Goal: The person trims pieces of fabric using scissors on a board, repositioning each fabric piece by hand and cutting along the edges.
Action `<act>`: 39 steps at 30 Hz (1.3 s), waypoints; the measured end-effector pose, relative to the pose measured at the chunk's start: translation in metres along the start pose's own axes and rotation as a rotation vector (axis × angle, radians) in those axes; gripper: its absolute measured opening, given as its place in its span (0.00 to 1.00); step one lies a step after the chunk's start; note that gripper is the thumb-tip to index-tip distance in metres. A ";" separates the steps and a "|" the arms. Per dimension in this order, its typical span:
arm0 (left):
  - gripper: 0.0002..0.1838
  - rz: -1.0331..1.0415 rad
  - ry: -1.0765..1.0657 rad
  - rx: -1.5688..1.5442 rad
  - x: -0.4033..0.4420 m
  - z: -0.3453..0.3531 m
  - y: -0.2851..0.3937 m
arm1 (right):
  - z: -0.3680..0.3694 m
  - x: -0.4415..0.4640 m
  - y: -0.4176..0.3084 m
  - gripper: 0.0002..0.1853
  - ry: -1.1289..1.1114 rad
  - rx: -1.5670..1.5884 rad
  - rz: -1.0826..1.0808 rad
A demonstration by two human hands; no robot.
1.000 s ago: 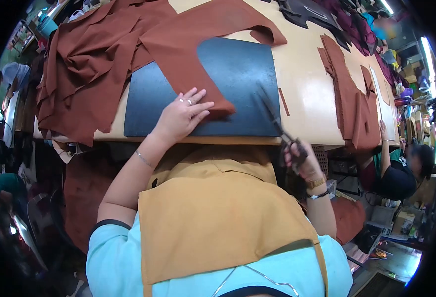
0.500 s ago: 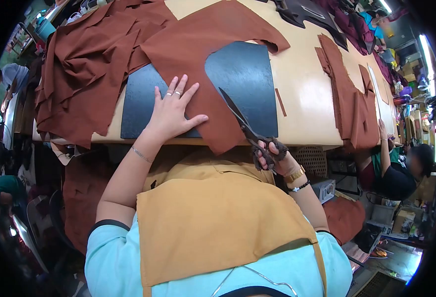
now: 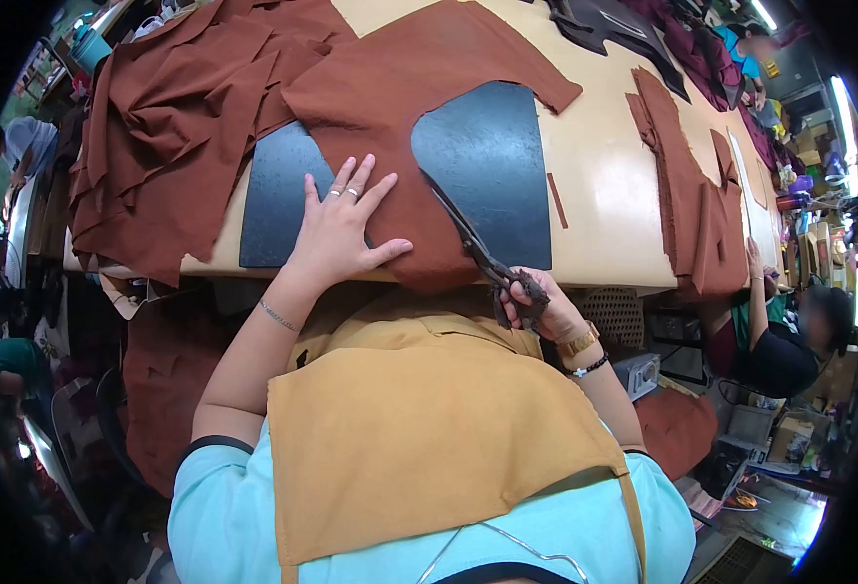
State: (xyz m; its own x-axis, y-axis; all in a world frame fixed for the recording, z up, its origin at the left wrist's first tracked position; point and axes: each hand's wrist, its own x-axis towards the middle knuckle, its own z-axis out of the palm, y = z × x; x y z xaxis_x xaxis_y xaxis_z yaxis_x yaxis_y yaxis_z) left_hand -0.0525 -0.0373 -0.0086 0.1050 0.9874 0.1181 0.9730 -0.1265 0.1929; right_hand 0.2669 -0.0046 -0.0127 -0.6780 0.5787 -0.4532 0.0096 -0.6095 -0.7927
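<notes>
My left hand (image 3: pixel 346 224) lies flat, fingers spread, on a rust-brown piece of leather (image 3: pixel 400 117) and partly over the dark cutting mat (image 3: pixel 482 146) beneath it. Rings show on two of its fingers. In my right hand (image 3: pixel 546 307) is a pair of large dark scissors (image 3: pixel 473 234), the handles wrapped in dark material. Their blades look closed, or nearly so, and lie along the right edge of the leather, pointing away from me. The leather's lower end reaches the table's front edge.
A crumpled heap of rust-brown leather (image 3: pixel 161 136) covers the table's left side. More brown pieces (image 3: pixel 682 185) lie to the right, with a thin strip (image 3: pixel 557 200) nearer. Black leather (image 3: pixel 623 34) is at the back. A co-worker (image 3: pixel 779 336) sits at the right edge.
The scissor blades have come together and shifted slightly left, against the leather's edge. The leather and mat appear slightly further right. My left hand stays flat.
</notes>
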 end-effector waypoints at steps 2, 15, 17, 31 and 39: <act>0.47 0.004 0.009 0.001 0.000 0.000 0.000 | 0.000 -0.002 0.001 0.12 -0.001 -0.009 0.003; 0.46 -0.008 -0.014 -0.059 -0.012 -0.005 0.015 | 0.003 0.006 -0.001 0.15 -0.009 -0.068 -0.008; 0.44 -0.007 -0.013 -0.050 -0.012 -0.006 0.014 | 0.006 0.002 -0.001 0.14 0.031 -0.087 -0.007; 0.45 0.058 -0.027 0.093 0.026 -0.010 -0.025 | 0.011 0.005 0.000 0.12 -0.011 -0.023 -0.002; 0.46 -0.010 0.002 0.082 0.018 -0.005 -0.019 | 0.008 0.003 0.005 0.11 0.002 -0.007 -0.005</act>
State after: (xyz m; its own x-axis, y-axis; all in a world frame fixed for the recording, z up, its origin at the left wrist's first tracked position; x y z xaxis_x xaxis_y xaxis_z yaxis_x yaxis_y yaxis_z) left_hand -0.0698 -0.0176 -0.0050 0.0944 0.9885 0.1180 0.9876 -0.1080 0.1141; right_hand 0.2590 -0.0104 -0.0141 -0.6762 0.5830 -0.4504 0.0115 -0.6029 -0.7977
